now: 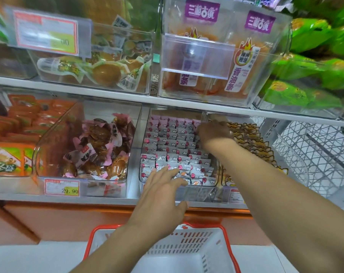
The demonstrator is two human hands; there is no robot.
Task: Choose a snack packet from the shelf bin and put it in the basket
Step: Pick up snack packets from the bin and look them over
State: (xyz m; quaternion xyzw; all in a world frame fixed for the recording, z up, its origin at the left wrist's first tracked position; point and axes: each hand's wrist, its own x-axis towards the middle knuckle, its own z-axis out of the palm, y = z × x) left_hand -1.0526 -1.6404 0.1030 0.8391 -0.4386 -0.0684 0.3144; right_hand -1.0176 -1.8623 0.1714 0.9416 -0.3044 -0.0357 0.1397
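Right hand [214, 133] digs, fingers hidden, deep in the clear plastic bin [145, 146] of pink-white packets [173, 152]; left hand [163, 196], spread, rests at the bin's front. A blind pull could spill neighbouring packets.

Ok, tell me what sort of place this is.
Most likely a snack aisle in a shop or supermarket. Clear shelf bins hold rows of small wrapped snack packets, a price tag reading 29.90 is clipped to the shelf edge, and a red-rimmed shopping basket sits below.
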